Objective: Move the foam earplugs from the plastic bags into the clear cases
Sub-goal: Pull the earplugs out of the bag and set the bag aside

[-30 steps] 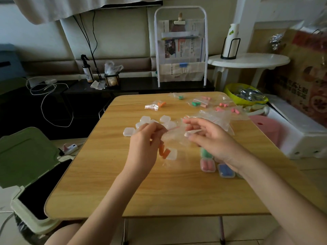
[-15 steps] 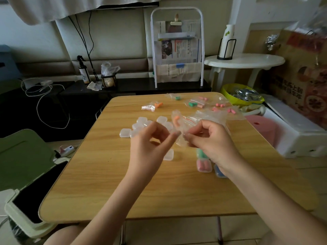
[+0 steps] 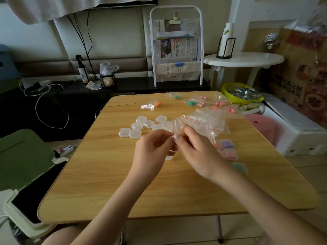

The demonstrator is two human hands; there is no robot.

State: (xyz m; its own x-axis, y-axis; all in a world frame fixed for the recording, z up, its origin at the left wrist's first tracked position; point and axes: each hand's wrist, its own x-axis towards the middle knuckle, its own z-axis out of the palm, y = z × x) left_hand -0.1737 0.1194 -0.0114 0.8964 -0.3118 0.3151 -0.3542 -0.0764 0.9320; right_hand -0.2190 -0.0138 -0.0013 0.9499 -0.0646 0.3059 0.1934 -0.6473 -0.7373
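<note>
Hands (image 3: 177, 149) pinch plastic bags (image 3: 200, 121); box lettering (image 3: 290, 89) unreadable.

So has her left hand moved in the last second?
Yes. The left hand has shifted right across the table, meeting the right hand.

A home living room: a padded sofa back (image 3: 109, 41) runs across at 11 o'clock, a newspaper rack (image 3: 177, 48) stands at 12, and a small white side table (image 3: 244, 58) (beside stacked household boxes (image 3: 300, 71)) sits at 2.
</note>
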